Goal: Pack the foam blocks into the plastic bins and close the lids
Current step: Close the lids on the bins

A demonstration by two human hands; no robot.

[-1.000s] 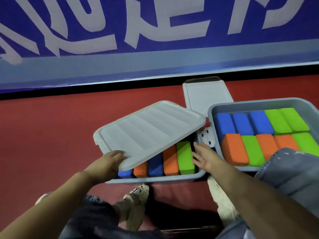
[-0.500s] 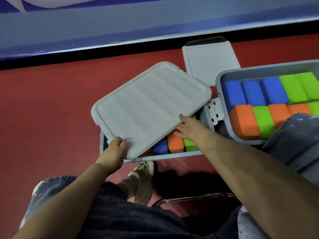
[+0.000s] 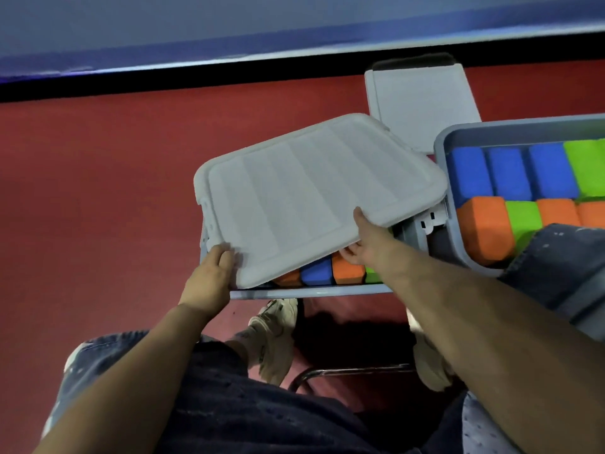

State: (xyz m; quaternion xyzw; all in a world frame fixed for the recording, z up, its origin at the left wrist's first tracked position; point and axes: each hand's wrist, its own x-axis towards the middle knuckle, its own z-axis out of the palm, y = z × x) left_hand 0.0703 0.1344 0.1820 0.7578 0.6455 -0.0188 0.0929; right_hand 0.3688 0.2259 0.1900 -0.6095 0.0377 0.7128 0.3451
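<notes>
A white ribbed lid hangs tilted and skewed over the left grey bin. My left hand grips the lid's near left corner. My right hand holds its near edge, thumb on top and fingers underneath. Below the lid's near edge, orange, blue and green foam blocks show inside that bin. The right grey bin stands uncovered, filled with blue, green and orange blocks.
A second white lid lies flat on the red floor behind the bins. My knees, shoes and a metal chair frame are below the left bin. A blue wall with a black base runs along the back.
My right hand went from hovering beside the bin to gripping the lid's near edge. The lid came down lower over the left bin and hides more of its blocks.
</notes>
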